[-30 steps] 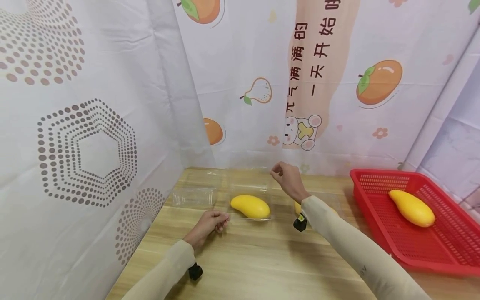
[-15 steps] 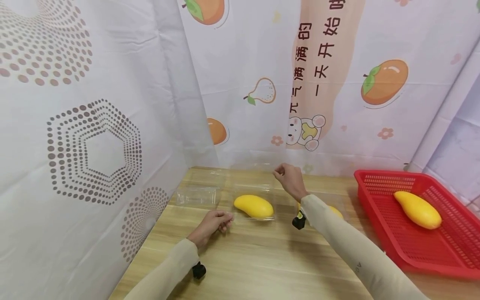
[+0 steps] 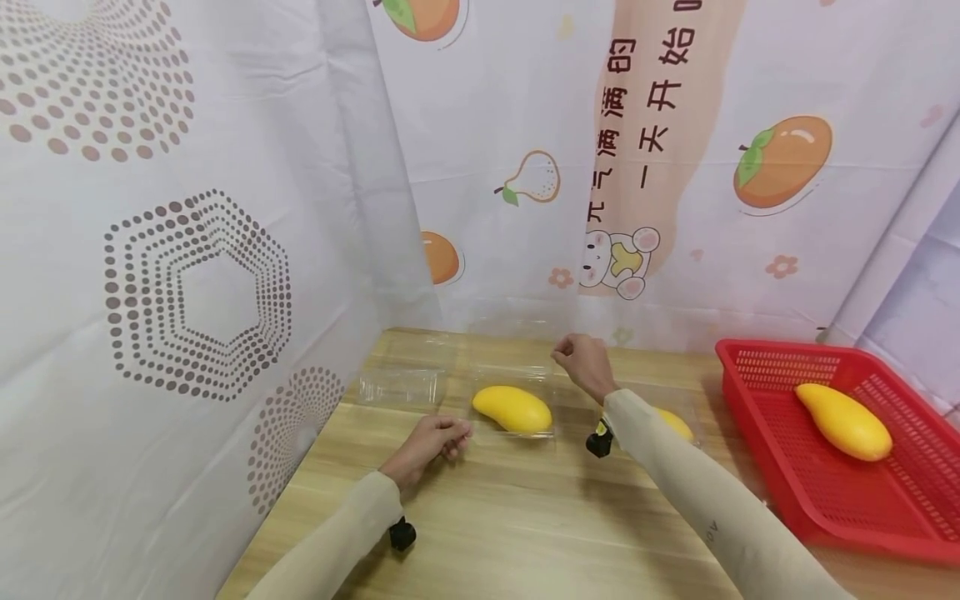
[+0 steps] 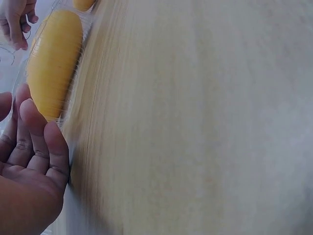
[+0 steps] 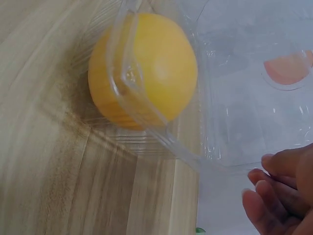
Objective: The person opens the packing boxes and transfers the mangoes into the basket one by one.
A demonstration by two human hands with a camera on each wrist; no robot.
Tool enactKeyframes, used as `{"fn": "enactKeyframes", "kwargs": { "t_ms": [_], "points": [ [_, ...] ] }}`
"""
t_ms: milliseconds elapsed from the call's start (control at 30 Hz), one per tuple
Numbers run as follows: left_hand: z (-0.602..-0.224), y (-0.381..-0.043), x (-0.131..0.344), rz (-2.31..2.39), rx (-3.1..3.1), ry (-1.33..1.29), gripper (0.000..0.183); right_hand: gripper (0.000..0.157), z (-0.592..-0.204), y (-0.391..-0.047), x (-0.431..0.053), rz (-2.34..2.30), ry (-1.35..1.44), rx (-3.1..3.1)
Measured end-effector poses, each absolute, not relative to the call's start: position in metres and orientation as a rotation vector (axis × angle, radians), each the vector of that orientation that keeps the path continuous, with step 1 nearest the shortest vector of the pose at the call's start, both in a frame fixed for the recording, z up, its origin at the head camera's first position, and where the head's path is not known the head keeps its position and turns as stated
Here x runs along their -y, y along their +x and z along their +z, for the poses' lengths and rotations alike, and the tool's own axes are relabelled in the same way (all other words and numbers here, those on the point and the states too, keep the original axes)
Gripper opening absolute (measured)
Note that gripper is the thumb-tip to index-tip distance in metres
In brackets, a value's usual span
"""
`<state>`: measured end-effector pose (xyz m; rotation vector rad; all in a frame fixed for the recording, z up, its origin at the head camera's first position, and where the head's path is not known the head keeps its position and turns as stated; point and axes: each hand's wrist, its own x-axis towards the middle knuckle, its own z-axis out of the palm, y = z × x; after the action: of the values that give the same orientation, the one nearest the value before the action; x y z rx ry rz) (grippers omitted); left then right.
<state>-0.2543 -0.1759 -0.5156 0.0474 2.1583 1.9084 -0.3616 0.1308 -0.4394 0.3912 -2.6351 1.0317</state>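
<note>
A yellow mango [image 3: 512, 408] lies in a clear plastic clamshell box [image 3: 532, 434] in the middle of the table. Its clear lid [image 5: 234, 112] stands raised at the back, and my right hand [image 3: 585, 365] pinches the lid's right edge between thumb and fingers. At the front left corner of the same box, my left hand [image 3: 431, 446] holds the side, thumb and fingertips close together. In the left wrist view the left fingers [image 4: 56, 144] overlap the box's near end. Behind my right forearm, a second boxed mango [image 3: 675, 425] is partly hidden.
To the left stands an open clear box [image 3: 397, 387] with nothing in it. A red plastic basket [image 3: 787, 492] at the right holds another mango [image 3: 843, 421]. Printed curtains [image 3: 480, 275] hang behind and at the left of the wooden table [image 3: 495, 517].
The head view has turned slightly left, so everything sits a little farther right. The lid's top edge stands slightly higher, and my right hand is a little lower. The left hand keeps its place at the box.
</note>
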Motion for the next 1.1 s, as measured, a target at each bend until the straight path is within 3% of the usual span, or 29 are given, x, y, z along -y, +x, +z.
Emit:
{"fn": "enactKeyframes", "kwargs": {
  "t_ms": [1100],
  "points": [
    [-0.514,-0.252,0.177,1.897,-2.16,0.07,0.034,0.013,-0.457,-0.367,-0.132,1.008,0.259,2.823]
  ]
}}
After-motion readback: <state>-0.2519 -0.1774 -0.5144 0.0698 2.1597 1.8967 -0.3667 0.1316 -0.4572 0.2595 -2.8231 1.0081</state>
